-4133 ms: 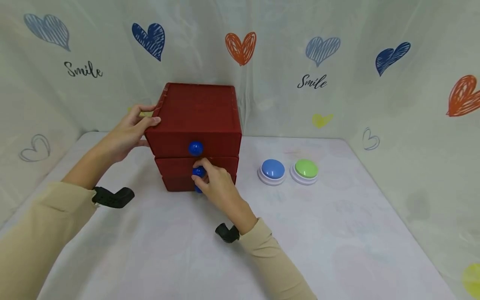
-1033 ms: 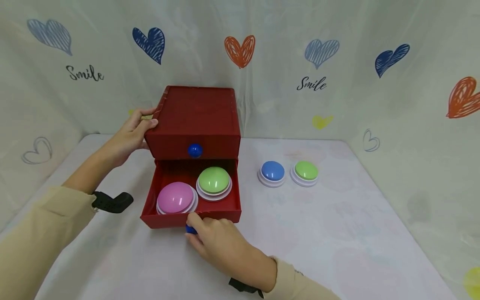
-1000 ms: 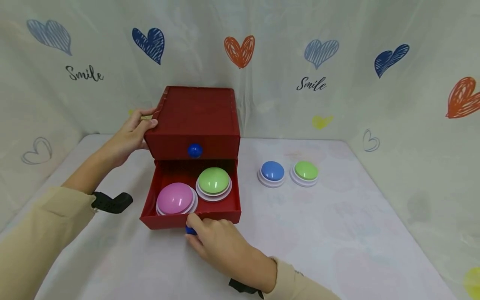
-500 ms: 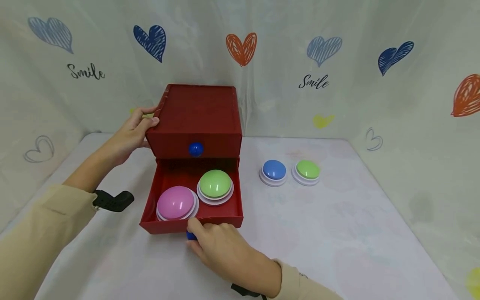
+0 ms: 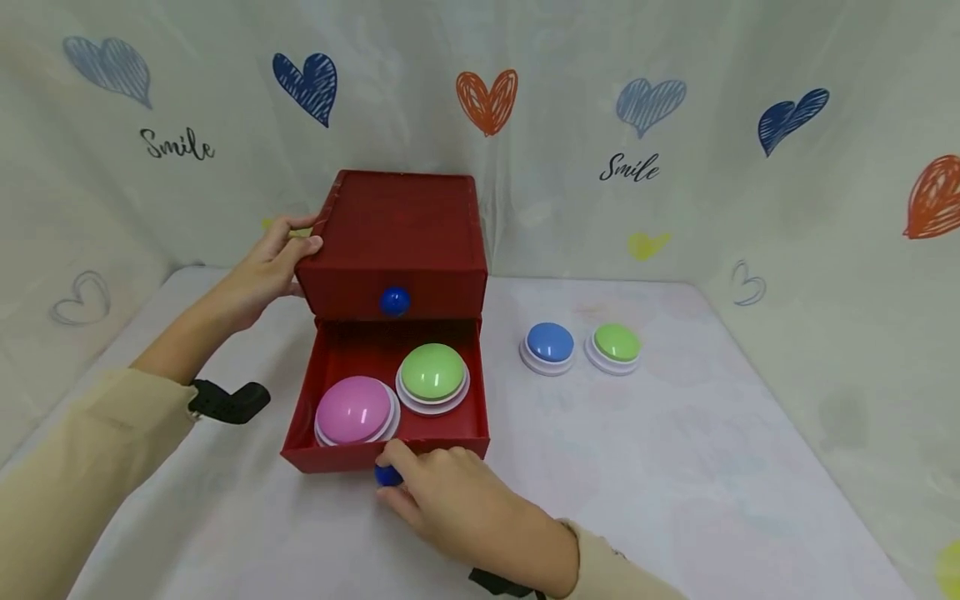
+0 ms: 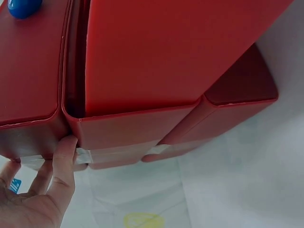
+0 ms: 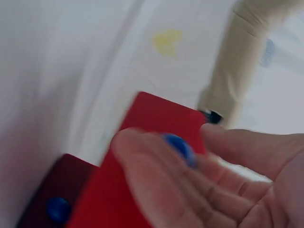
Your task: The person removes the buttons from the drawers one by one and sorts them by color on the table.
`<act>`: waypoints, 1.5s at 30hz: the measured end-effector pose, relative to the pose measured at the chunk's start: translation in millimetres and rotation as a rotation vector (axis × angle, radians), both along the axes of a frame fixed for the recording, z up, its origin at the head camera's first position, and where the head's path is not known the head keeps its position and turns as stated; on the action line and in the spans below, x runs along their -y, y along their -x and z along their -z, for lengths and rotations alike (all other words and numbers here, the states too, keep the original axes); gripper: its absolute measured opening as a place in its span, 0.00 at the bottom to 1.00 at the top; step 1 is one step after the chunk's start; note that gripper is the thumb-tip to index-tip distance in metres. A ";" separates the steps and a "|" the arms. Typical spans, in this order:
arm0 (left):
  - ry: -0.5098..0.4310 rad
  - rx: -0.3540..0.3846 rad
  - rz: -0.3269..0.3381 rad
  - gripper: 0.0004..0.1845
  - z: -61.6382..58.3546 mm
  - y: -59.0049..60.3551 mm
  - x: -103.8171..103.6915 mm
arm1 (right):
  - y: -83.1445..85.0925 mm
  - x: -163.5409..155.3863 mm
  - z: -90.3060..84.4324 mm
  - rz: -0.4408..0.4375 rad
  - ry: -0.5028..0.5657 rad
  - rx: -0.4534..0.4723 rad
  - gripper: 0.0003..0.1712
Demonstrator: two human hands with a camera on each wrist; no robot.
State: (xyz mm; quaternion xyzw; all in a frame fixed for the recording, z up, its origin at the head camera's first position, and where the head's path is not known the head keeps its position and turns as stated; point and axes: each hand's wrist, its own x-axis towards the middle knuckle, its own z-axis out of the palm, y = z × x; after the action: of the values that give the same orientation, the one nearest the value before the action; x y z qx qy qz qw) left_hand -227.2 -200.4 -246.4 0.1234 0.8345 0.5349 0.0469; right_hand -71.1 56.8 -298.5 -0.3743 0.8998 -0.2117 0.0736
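Right hand at open drawer's knob

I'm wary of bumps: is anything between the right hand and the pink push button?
Yes: the drawer's front panel stands between the right hand's grip, outside at the blue knob, and the pink push button. Above that panel, nothing visible blocks the way.

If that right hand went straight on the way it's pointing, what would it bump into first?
The right hand would probably meet the blue knob of the open middle drawer first, if not touching it already, then the drawer's front. Contact is unclear.
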 end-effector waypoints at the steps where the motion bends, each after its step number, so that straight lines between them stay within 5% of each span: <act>1: -0.002 -0.003 0.003 0.29 -0.1 0.8 -0.8 | 0.2 -3.4 -4.2 0.006 0.032 0.040 0.14; 5: 0.005 0.002 0.001 0.29 -1.0 2.6 -3.0 | 6.0 -20.6 -22.0 0.022 0.222 0.047 0.10; 9: 0.015 0.007 -0.001 0.29 -2.4 3.9 -2.6 | 24.1 -38.7 -36.6 0.043 0.341 -0.109 0.08; 13: 0.025 0.015 0.002 0.29 -2.6 3.9 -1.3 | 45.4 -50.6 -44.7 0.053 0.209 -0.145 0.15; 19: 0.036 0.011 0.000 0.29 -1.8 4.8 2.0 | 74.8 -42.8 -38.5 -0.049 -0.063 -0.112 0.27; 24: 0.016 0.015 0.021 0.29 0.6 2.1 4.2 | 91.9 -25.6 -21.3 -0.090 -0.277 -0.209 0.33; 29: 0.009 0.008 0.024 0.29 1.7 0.5 2.7 | 97.6 -16.9 -11.4 -0.072 -0.380 -0.311 0.36; 37: 0.018 -0.006 0.030 0.29 0.8 1.6 2.9 | 99.0 -15.5 -9.1 -0.082 -0.382 -0.367 0.35; 45: 0.012 -0.008 0.028 0.29 0.9 4.3 1.2 | 96.5 -26.2 -14.6 -0.032 -0.177 -0.326 0.36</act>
State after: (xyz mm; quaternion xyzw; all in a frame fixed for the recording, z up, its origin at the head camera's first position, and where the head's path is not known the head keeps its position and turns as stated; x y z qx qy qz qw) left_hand -231.5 -201.5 -247.4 0.1370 0.8362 0.5285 0.0519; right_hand -167.7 83.0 -283.9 -0.4101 0.9088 -0.0670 -0.0371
